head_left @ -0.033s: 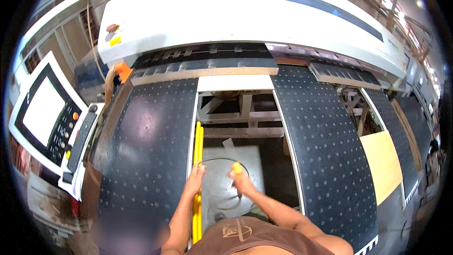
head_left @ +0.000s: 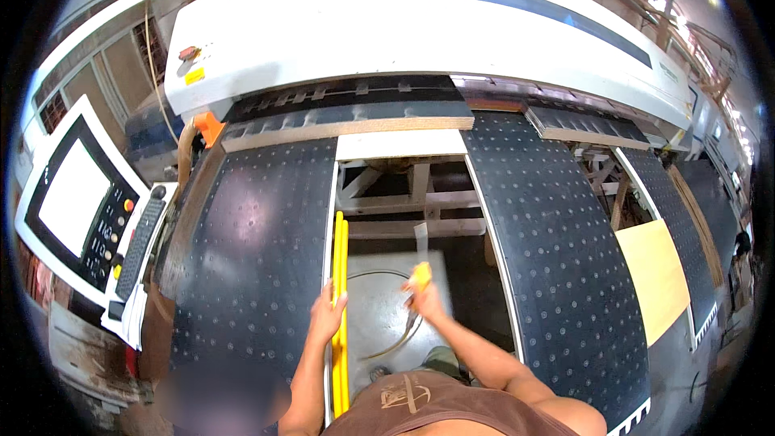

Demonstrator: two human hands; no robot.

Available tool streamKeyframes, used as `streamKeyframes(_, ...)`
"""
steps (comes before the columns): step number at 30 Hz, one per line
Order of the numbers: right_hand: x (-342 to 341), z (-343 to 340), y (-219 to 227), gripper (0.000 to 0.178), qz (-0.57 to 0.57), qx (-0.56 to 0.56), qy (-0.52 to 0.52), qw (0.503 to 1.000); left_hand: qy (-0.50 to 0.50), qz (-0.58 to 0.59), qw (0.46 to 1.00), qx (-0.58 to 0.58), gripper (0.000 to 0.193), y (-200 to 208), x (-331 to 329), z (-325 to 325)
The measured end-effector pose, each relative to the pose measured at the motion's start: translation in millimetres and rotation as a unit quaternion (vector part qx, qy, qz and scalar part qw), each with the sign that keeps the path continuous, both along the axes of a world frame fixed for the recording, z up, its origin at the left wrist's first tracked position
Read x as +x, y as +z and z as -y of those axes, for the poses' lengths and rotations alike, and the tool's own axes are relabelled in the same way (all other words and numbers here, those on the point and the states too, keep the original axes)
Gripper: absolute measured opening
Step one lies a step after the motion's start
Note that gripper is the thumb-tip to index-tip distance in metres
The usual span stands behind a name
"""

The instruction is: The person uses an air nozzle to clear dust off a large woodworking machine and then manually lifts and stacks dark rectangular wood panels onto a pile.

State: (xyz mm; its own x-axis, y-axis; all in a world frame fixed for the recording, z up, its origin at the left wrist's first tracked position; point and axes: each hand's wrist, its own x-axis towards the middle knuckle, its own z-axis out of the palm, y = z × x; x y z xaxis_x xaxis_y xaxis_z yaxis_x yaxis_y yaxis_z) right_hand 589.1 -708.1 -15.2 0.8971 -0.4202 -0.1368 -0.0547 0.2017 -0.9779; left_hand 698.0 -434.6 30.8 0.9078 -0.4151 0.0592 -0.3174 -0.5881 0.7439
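Two long yellow bars [head_left: 340,355] run side by side along the right edge of the left black table panel. My left hand [head_left: 326,316] is closed over them partway along, thumb on the right-hand side. In the gap between the panels, my right hand [head_left: 425,300] grips a yellow hand tool [head_left: 421,274], somewhat blurred. A pale flat strip [head_left: 421,240] shows just beyond the tool. A thin hose [head_left: 397,347] curves below that hand over the grey floor; its join to the tool is hidden by my fingers.
A large white machine [head_left: 323,32] spans the back. Black dotted panels [head_left: 250,250] lie left and right [head_left: 549,250] of the gap. A control screen with keyboard [head_left: 144,230] stands at the left, a tan board [head_left: 655,278] at the right. A blurred dark round shape [head_left: 222,400] covers the lower left.
My right hand and the yellow tool have moved slightly right and away from me, the pale strip with them. My left hand has shifted slightly left and stays at the yellow bars.
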Motion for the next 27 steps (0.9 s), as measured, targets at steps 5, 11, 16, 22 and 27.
streamKeyframes(5,56.7,283.1,16.3,0.048,-0.11,0.058,-0.292,0.948,0.016,0.094,0.968,0.23,0.092,-7.5,-35.7,-72.3)
streamKeyframes(11,174.4,341.2,105.7,0.062,-0.197,-0.223,-0.295,0.908,0.045,0.108,0.96,0.256,0.089,-4.3,-37.1,-72.6)
streamKeyframes(16,310.4,150.9,120.5,0.067,-0.202,-0.283,-0.045,0.937,0.052,0.114,0.958,0.259,0.091,5.9,-36.4,-73.5)
streamKeyframes(22,338.1,-77.9,158.1,0.067,-0.049,-0.322,0.211,0.922,0.133,0.102,0.955,0.244,0.097,-5.5,-41.9,-84.0)
streamKeyframes(27,336.2,-42.7,167.4,0.065,-0.074,-0.298,0.14,0.941,0.13,0.097,0.96,0.23,0.097,-5.0,-40.9,-77.7)
